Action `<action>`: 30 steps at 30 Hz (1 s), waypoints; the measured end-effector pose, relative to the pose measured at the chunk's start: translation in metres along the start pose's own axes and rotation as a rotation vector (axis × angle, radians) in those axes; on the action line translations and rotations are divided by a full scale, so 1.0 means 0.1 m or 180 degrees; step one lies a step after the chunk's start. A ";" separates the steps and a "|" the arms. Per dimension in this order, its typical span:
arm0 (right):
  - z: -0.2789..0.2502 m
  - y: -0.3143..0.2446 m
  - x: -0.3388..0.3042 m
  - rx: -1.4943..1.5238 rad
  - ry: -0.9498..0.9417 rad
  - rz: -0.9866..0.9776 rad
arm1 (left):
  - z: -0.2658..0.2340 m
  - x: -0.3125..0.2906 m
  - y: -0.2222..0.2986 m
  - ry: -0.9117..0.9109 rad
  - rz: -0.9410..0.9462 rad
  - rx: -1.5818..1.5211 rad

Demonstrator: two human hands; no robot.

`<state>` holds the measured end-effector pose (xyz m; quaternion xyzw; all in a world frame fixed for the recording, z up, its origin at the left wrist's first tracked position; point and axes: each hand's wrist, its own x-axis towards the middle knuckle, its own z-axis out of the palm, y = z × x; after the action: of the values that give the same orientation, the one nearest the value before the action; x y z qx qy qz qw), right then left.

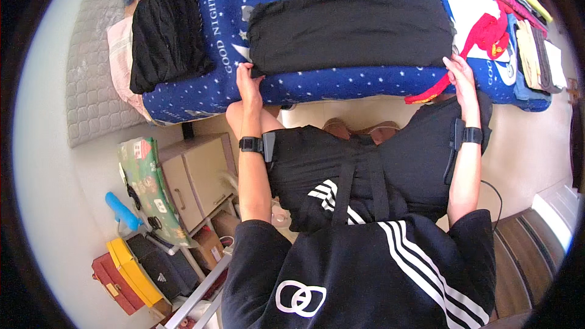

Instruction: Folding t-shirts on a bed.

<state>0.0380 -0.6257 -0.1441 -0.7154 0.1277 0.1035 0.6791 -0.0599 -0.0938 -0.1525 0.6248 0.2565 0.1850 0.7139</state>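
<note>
A black piece of clothing (350,30) lies flat on the bed, folded into a long rectangle running left to right; its exact kind cannot be told. At its near left corner my left hand (248,85) is closed, thumb and fingers pinching the edge. My right hand (462,79) pinches the near right corner in the same way. Just beyond that hand, a red cloth strip with yellow marks (484,36) trails over a white cloth (460,9) and down to the bed's near edge.
The blue patterned bedsheet (341,83) carries a folded black pile (167,36) at left and folded light and dark clothes (536,55) at right. Below left stand a cabinet (198,173), a green patterned bag (149,189) and yellow (134,271) and red boxes (116,283).
</note>
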 end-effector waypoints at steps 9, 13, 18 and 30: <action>0.14 -0.03 0.05 0.1018 0.0391 -0.0308 | -0.14 0.05 -0.02 0.0143 -0.0020 0.0016; 0.10 0.02 0.10 0.1240 0.0363 -0.0295 | -0.18 0.04 -0.04 0.0084 0.0144 0.0308; 0.11 -0.02 0.06 0.1374 0.0517 -0.0188 | -0.11 -0.06 0.05 0.0339 0.0889 0.1657; 0.26 -0.09 0.01 0.0410 0.0006 -0.0393 | 0.03 -0.08 0.09 -0.0818 0.0416 0.0836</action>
<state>0.0427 -0.5995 -0.1373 -0.6768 0.0904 0.0523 0.7287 -0.0640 -0.0991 -0.1422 0.7464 0.1440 0.1146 0.6396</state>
